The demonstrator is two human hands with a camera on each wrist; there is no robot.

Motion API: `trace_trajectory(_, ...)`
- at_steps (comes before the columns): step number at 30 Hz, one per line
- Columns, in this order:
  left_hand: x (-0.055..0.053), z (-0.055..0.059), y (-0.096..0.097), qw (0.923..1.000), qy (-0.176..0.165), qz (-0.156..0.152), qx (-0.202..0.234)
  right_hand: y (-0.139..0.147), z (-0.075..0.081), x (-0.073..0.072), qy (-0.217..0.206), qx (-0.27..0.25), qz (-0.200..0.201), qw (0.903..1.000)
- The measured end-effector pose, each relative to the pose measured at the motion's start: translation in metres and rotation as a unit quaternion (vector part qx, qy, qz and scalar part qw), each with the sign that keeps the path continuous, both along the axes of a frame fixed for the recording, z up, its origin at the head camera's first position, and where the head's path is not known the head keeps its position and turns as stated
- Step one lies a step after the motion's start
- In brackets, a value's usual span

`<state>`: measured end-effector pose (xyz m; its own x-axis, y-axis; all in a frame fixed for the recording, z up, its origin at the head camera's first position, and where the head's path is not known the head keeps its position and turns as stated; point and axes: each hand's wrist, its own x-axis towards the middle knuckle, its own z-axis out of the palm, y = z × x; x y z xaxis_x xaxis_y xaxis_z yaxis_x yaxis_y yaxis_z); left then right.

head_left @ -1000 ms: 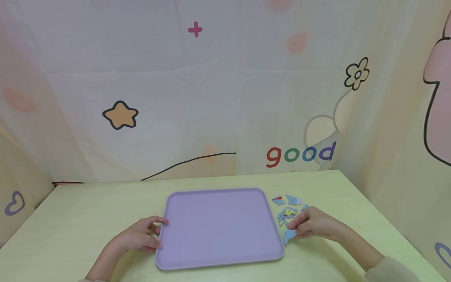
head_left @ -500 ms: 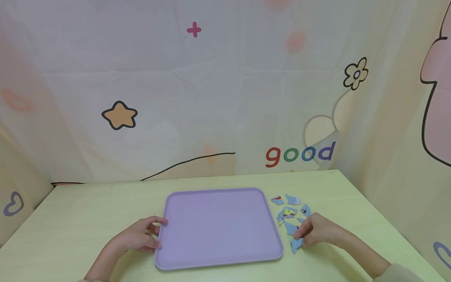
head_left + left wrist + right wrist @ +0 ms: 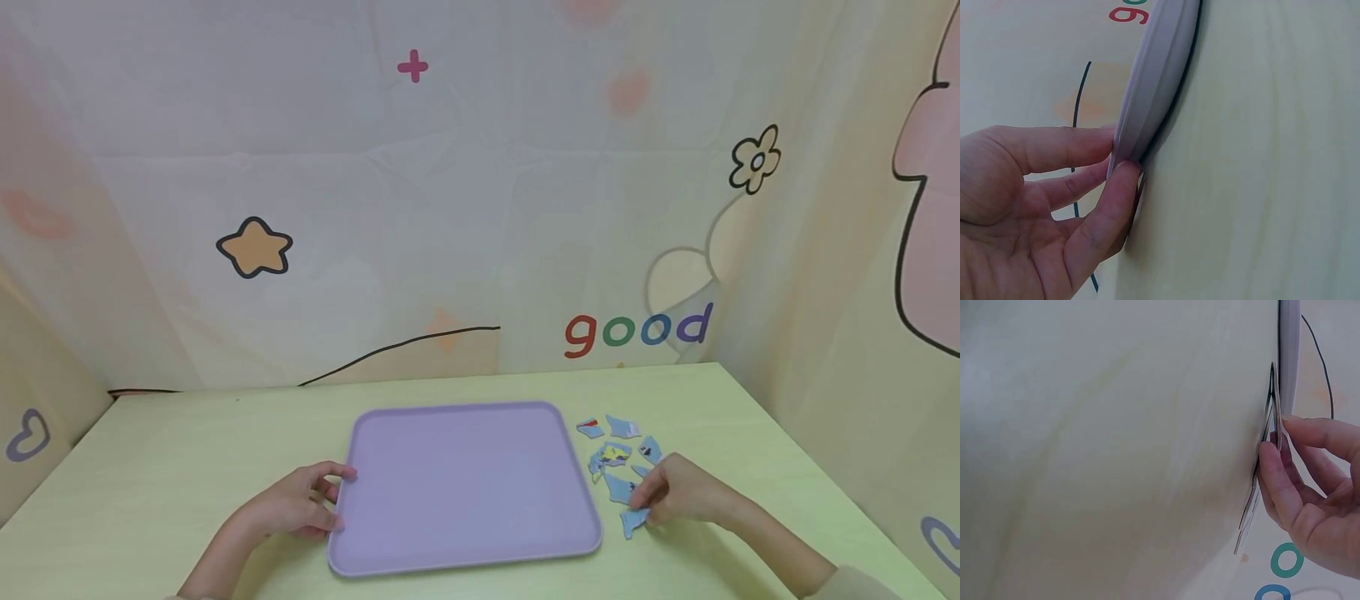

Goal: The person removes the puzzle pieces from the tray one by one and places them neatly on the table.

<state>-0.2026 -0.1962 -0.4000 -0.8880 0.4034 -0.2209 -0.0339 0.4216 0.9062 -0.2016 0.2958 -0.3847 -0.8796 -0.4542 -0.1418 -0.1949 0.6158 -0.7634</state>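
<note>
A shallow lavender tray (image 3: 465,492) lies flat on the table. My left hand (image 3: 296,500) holds its left rim, index finger and thumb spread along it; the left wrist view has the thumb against the outer wall of the tray (image 3: 1160,81). Right of the tray, my right hand (image 3: 686,492) pinches a pale blue jigsaw puzzle piece (image 3: 633,522) at its right end, low over the table. Just beyond it lies another blue piece (image 3: 619,487). From the side, the right wrist view shows thumb and fingers of the right hand (image 3: 1313,481) on thin pieces; their printed faces are hidden there.
More puzzle pieces lie beyond the right hand: a yellow-patterned one (image 3: 617,453), one with red (image 3: 591,427), a blue one (image 3: 624,427) and one with a dark mark (image 3: 649,450). A printed cloth (image 3: 450,250) hangs behind the table (image 3: 187,467).
My right hand has shifted slightly right and nearer with the puzzle piece, away from the tray. Pieces it covered now show. The left hand stays at the tray's rim.
</note>
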Motion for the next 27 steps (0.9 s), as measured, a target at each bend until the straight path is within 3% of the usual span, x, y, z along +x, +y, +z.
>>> trace_trajectory(6,0.005,0.004,0.0,0.9995,0.023,-0.008,-0.02,0.005,-0.003,0.0,0.0,-0.003,0.01,0.9999)
trace_trajectory(15,0.019,0.006,-0.01,0.9991,0.018,-0.038,-0.003,0.008,-0.001,0.006,-0.022,-0.018,0.01,0.9996)
trace_trajectory(20,0.026,0.005,-0.018,0.9988,0.031,-0.038,0.006,0.009,0.004,0.007,-0.016,-0.018,0.011,0.9996)
trace_trajectory(23,0.029,0.006,-0.023,0.9979,0.055,-0.033,-0.009,0.009,0.007,0.006,-0.008,-0.016,0.013,0.9998)
trace_trajectory(27,0.033,0.01,-0.027,0.9927,0.103,-0.019,-0.06,0.009,0.013,0.003,0.002,-0.012,0.014,0.9998)
